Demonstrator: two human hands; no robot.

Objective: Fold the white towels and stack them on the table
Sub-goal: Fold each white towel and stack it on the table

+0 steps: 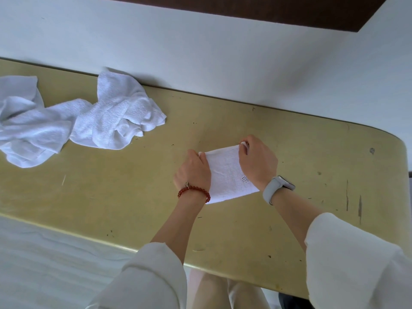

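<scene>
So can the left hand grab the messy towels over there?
Probably yes: bare table lies between the left hand and the messy towels. But it pinches the folded towel now, so must let go first.

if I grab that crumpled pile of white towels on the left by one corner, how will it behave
The crumpled towels would probably hang limp, since they already lie in soft twists. They seem tangled together, so one may drag another along. The looped weave suggests they will not slip from a hand.
</scene>
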